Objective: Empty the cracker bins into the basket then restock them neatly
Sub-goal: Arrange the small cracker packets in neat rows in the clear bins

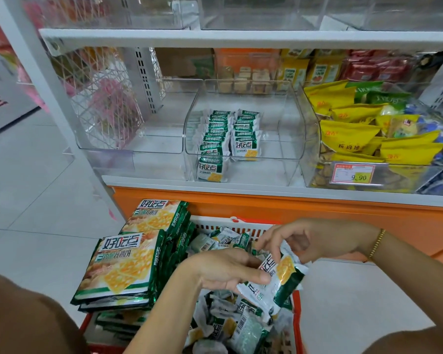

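Standing on the shelf [241, 188], the clear middle bin [290, 129] holds two neat rows of cracker packets [230, 135]. Below, the red basket [297, 318] carries large cracker bags [123, 264] stacked at its left. Over it the left hand [225, 270] grips a bunch of packets [283, 279], thumb clamped across the top one; the right hand [317, 241] pinches its upper edge. The left fingers beneath are hidden, and the basket's near end is cut off.

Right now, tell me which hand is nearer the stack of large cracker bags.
Left. The left hand sits just right of the stack; the right hand is farther right.
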A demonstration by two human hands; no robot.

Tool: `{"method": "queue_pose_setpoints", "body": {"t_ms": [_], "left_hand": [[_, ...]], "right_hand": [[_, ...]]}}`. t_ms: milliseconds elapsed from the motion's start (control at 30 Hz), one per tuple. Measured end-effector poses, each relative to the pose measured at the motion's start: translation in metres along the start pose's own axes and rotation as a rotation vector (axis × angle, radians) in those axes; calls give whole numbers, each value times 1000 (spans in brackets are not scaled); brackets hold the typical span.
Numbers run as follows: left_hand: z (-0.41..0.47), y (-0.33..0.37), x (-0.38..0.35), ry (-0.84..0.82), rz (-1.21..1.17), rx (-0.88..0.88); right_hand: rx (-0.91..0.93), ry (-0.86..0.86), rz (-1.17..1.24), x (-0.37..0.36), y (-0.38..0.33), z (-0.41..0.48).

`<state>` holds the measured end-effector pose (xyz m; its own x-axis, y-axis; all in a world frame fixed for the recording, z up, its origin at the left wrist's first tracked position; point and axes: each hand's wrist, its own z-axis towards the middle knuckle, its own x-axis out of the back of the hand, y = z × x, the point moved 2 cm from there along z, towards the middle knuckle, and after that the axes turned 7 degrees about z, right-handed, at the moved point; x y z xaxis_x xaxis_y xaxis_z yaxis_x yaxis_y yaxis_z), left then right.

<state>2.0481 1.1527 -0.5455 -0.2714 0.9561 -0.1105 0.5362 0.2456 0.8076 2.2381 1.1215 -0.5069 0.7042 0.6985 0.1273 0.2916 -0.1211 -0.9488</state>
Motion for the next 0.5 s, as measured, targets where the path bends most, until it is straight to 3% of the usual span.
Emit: {"method": "queue_pose_setpoints", "body": {"t_ms": [100,267,367,500], "left_hand": [[-2,6,-3,-6,32,17],[6,4,11,94,-157,-16],[5,11,25,151,-194,-92],[-9,51,46,470,43,-239]], "right_hand": [[4,-15,39,-5,0,5],[38,110,30,1,-2,10],[80,426,-4,19,-6,5],[187,986,-216,52,-21,-5]]}}
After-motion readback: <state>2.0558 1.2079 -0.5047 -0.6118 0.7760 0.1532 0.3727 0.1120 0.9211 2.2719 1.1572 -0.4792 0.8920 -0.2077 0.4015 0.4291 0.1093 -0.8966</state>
